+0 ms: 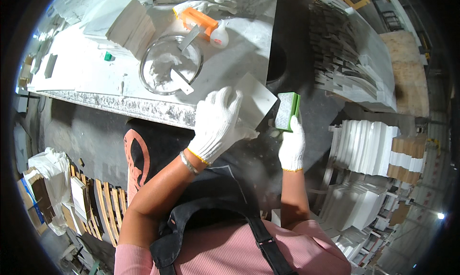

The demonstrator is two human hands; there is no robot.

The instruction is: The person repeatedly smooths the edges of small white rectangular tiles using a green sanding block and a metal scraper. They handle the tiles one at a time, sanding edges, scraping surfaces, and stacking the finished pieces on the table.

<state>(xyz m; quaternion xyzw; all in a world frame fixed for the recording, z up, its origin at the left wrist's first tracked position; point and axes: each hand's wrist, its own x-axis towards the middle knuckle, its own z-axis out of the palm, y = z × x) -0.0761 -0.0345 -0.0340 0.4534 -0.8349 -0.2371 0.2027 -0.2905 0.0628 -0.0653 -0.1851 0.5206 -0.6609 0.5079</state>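
Note:
My left hand point(218, 119), in a white knit glove, grips a square white stone tile point(259, 101). The tile is tilted and its far part sits by the table's right front corner; I cannot tell whether it touches the table. To the right of it, my gloved right hand point(292, 143) holds a green sanding block point(287, 111) with a speckled grey face. The block is apart from the tile. On the white table point(239, 59) lies a round metal pan point(143, 69) of white powder or paste, with a white-handled scraper point(182, 82) and a metal blade point(190, 38) on it.
Behind the pan are an orange holder point(200, 21), a white squeeze bottle point(219, 35) and a spare glove point(206, 6). Stacked tiles point(122, 26) stand at the table's left. More stone stacks point(366, 148) and a slab pile point(354, 59) line the right; wooden slats point(108, 210) lie lower left.

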